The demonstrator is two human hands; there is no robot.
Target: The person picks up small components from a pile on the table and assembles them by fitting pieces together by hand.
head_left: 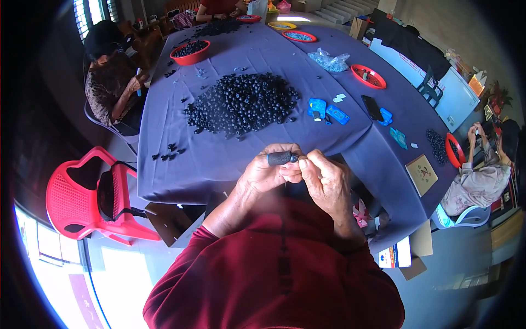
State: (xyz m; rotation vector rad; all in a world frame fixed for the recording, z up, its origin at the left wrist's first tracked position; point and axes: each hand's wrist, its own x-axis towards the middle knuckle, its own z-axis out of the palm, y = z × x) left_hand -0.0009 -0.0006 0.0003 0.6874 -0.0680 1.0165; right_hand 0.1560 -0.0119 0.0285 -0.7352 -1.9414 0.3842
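Left hand: the left hand (263,172), a dark sleeve (279,158) on one finger, pinched a small black piece (294,158).
Right hand: the right hand (327,178) met it there, fingertips closed on the same piece.
Black piece: it sat between both hands, in front of the table's near edge.
Pile: similar black pieces (241,104) lay heaped on the grey cloth (181,178).
Carton print: the white carton (395,255) bore coloured printing, too small to read.

Black piece (294,158): small, rounded; pinched at the fingertips of both hands (327,178), on the near side of the heap. Finer shape too small to tell. Heap of black pieces (241,104): small, rounded, several with ring-like ends; loose on counter (170,123), orientations mixed, edges scattered.
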